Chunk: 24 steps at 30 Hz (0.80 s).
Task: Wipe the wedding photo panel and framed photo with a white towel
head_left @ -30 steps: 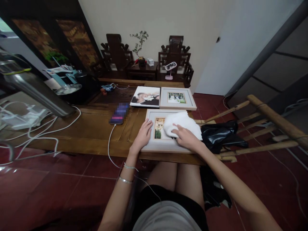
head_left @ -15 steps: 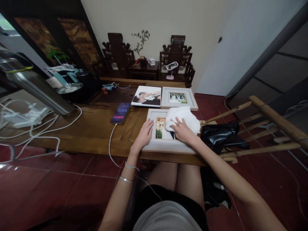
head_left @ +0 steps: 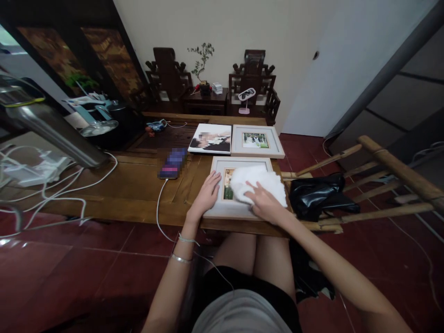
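Note:
A white-framed picture (head_left: pixel 227 210) lies flat near the front edge of the low wooden table (head_left: pixel 132 185). My left hand (head_left: pixel 207 194) rests flat on the frame's left border, fingers stretched out. A folded white cloth (head_left: pixel 258 182) covers most of the picture glass, and my right hand (head_left: pixel 262 203) presses down on the cloth with fingers spread on it. Only a strip of the photo shows left of the cloth.
Two more pictures, an unframed print (head_left: pixel 211 138) and a white frame (head_left: pixel 256 141), lie behind. A phone (head_left: pixel 172 163) on a white cable lies to the left. A black bag (head_left: pixel 321 194) sits on a bamboo rack (head_left: pixel 381 185) at right. Tangled white cables (head_left: pixel 41 180) lie left.
My right hand has slid the cloth back toward me and slightly left over the glass, after pushing it away half a second ago. My left hand has stayed on the frame's left edge.

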Each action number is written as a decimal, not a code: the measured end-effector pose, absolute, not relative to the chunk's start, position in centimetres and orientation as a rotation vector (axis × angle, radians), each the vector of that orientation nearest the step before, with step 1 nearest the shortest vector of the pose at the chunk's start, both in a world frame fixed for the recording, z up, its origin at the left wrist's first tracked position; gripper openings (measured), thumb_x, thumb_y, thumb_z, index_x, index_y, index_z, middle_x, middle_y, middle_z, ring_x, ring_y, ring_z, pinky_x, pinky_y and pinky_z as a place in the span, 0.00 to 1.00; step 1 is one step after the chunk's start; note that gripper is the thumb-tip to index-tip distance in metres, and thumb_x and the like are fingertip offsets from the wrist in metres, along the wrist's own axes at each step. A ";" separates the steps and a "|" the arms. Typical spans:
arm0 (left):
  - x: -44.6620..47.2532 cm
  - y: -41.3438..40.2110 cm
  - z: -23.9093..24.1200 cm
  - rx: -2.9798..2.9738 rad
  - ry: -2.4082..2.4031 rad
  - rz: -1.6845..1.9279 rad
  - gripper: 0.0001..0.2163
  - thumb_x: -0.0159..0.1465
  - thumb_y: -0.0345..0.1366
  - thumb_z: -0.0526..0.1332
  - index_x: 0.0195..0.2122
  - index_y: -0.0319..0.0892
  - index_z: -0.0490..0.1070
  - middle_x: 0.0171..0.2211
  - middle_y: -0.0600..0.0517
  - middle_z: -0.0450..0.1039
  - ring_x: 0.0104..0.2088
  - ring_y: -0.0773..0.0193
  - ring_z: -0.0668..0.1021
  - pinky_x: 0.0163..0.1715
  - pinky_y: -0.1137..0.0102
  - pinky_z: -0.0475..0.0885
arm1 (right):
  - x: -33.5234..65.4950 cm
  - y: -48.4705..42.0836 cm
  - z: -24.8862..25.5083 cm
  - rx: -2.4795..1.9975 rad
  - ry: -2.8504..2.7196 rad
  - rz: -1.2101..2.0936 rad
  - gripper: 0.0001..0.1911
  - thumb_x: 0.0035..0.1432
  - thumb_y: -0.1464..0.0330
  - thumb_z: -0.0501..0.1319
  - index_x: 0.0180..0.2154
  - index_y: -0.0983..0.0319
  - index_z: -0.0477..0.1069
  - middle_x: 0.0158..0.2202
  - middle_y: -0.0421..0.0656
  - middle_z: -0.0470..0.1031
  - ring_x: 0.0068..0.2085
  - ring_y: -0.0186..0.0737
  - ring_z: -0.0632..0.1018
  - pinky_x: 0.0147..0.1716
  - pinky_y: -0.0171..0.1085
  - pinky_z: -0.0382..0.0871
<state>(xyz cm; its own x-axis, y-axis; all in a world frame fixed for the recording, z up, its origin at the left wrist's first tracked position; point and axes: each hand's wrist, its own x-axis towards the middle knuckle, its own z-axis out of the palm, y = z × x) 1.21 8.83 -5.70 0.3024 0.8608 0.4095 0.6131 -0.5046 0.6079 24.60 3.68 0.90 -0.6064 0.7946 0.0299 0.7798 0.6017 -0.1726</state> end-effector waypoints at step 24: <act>1.5 8.6 -5.4 2.238 1.358 1.020 0.19 0.66 0.32 0.48 0.56 0.35 0.65 0.59 0.42 0.64 0.64 0.57 0.59 0.62 0.55 0.56 | 24.2 -2.5 5.5 -1.225 -2.964 0.511 0.25 0.48 0.81 0.51 0.48 0.65 0.71 0.51 0.55 0.71 0.59 0.52 0.65 0.55 0.50 0.60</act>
<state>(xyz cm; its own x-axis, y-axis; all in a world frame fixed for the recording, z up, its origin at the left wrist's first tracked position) 1.51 8.58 -5.45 0.2889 0.8674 0.4052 0.6305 -0.4908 0.6012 24.20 -2.53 5.54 -0.7106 0.6698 -0.2154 0.7033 0.6668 -0.2464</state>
